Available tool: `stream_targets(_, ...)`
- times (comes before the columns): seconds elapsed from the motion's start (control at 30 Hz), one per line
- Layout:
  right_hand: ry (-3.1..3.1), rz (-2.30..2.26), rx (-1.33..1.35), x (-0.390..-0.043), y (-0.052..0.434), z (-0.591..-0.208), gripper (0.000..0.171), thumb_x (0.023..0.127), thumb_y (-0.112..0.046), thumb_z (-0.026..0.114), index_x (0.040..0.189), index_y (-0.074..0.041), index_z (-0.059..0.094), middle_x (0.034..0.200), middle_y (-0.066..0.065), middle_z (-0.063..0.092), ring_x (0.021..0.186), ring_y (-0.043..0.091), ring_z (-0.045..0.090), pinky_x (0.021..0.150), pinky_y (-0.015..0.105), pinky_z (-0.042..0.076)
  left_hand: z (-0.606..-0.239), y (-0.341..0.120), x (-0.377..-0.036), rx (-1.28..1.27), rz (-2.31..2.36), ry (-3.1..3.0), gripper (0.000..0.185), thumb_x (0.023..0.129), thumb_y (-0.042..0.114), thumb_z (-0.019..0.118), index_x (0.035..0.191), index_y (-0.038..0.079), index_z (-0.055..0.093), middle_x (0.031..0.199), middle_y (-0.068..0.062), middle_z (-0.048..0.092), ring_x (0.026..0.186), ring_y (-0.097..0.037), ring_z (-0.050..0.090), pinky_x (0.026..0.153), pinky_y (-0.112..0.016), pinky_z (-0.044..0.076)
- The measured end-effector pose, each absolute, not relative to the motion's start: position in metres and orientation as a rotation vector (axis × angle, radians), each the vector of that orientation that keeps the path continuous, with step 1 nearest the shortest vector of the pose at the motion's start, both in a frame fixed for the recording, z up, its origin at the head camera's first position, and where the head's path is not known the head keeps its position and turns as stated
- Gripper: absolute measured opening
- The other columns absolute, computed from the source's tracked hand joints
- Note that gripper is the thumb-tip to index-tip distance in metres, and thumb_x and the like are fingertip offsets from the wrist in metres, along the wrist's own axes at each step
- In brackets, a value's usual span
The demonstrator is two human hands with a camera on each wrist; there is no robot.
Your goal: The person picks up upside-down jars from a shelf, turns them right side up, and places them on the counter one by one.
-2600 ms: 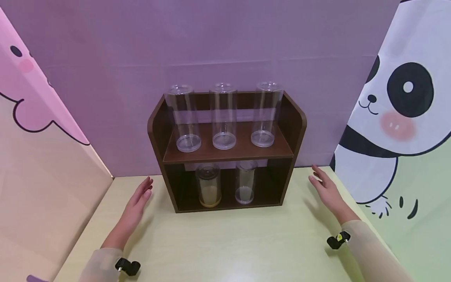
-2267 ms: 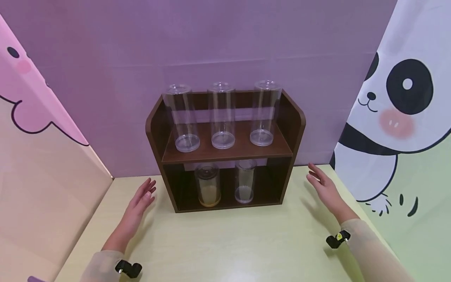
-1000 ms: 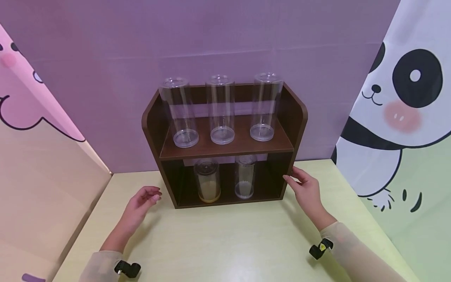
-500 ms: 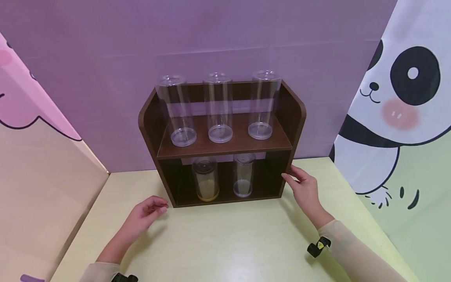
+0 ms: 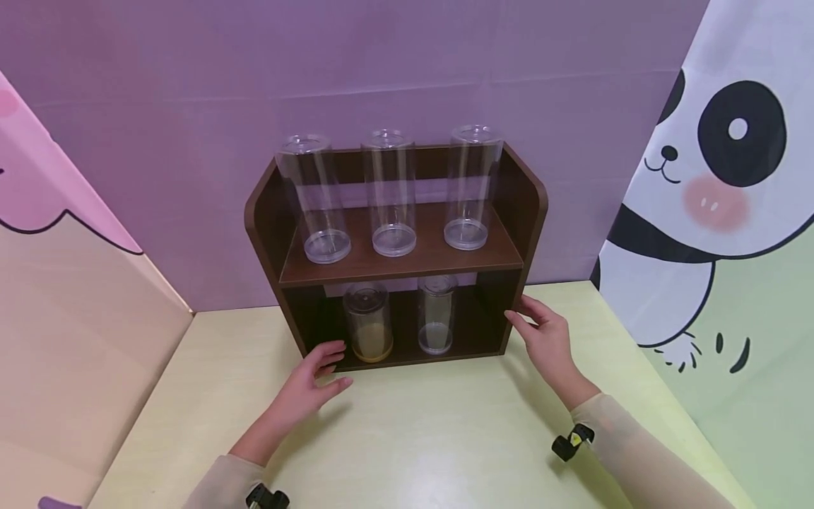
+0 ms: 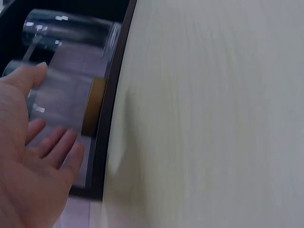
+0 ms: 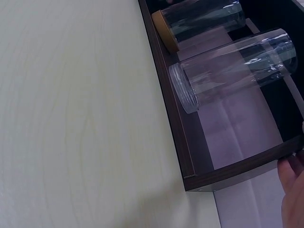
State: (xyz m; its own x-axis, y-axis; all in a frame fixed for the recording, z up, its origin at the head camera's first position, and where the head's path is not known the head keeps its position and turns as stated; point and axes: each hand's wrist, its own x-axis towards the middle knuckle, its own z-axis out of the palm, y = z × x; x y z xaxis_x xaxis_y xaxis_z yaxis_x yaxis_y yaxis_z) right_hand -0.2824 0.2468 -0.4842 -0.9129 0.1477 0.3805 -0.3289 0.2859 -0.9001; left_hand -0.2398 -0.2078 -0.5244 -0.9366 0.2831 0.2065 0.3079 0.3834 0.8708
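A small dark brown wooden rack [image 5: 483, 265] with two levels stands against the back wall. On its lower level, to the left, is a clear jar with a tan lid [image 5: 372, 336], lid side down. My left hand [image 5: 308, 389] reaches to the rack's lower left front, fingers spread and thumb apart; in the left wrist view its thumb and fingers lie around this jar [image 6: 61, 102]. With thumb at the front edge and fingers on the outer face, my right hand [image 5: 550, 346] holds the rack's right side panel. A clear jar [image 7: 237, 69] stands right of the tan-lidded one.
Three tall clear jars stand on the upper level: a left one [image 5: 324, 205], a middle one [image 5: 391, 198] and a right one [image 5: 470, 191]. A pale table [image 5: 420, 431] lies in front. A purple wall [image 5: 394, 63] is behind, with a panda-printed panel [image 5: 712, 162] at the right.
My right hand has come in from the right and taken hold of the rack's side panel. From left of the rack, my left hand has moved right, toward the tan-lidded jar.
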Motion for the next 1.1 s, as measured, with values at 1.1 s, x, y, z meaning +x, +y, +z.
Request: stream_targets(1.1, -2.2, 1.669, 0.182, -0.282, 0.247, -0.48, 0.042, 0.104, -0.009, 0.079, 0.145, -0.003, 0.071, 0.134, 0.02, 0.076, 0.119, 0.015, 0.072, 0.093, 0.011, 0.057, -0.531, -0.153, -0.293, -0.189, -1.489, -2.625, 0.095, 0.09, 0.021, 0.095, 0.16, 0.001, 0.035, 0.158, -0.025, 0.046, 0.153, -0.043, 0.044, 0.127, -0.06, 0.038)
